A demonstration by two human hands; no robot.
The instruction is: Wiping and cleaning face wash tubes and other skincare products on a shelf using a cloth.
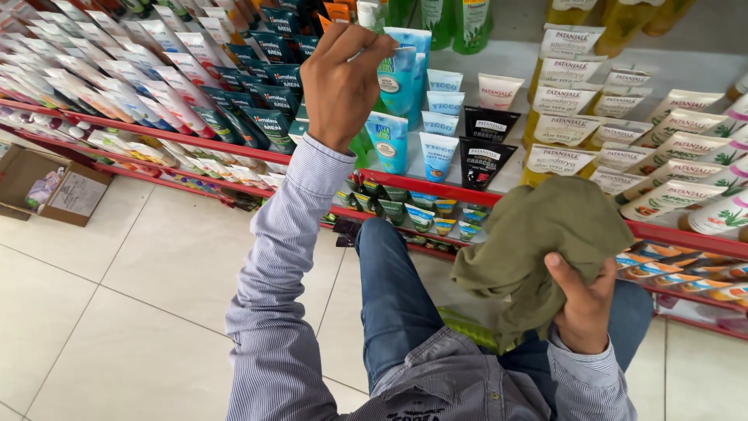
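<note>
- Hands work at a shop shelf (436,181) with a red front edge, seen from above by a person crouched in blue jeans and a striped grey shirt.
- The left hand (343,78) is raised to the shelf, fingers pinched closed on the top of a light blue tube (399,78) that stands among other tubes.
- The light blue tube is upright on the shelf, in the middle section, just left of a column of white-and-blue tubes (441,125).
- The right hand (584,304) is lower, near the right knee, closed around an olive green cloth (538,242) that is bunched up and hangs over the fingers.
- The cloth sits in front of the shelf edge, apart from the tubes.
- Beside the white-and-blue tubes stand two black tubes (487,140), and further right lie rows of cream-coloured tubes (670,148) with green leaf pictures.
- To the left, dark green tubes (265,93) and pale pink-and-white ones (117,78) fill the shelf in slanted rows.
- A lower shelf holds small jars (421,214) under the red edge.
- An open cardboard box (51,183) rests on the tiled floor (140,312) at the left.
</note>
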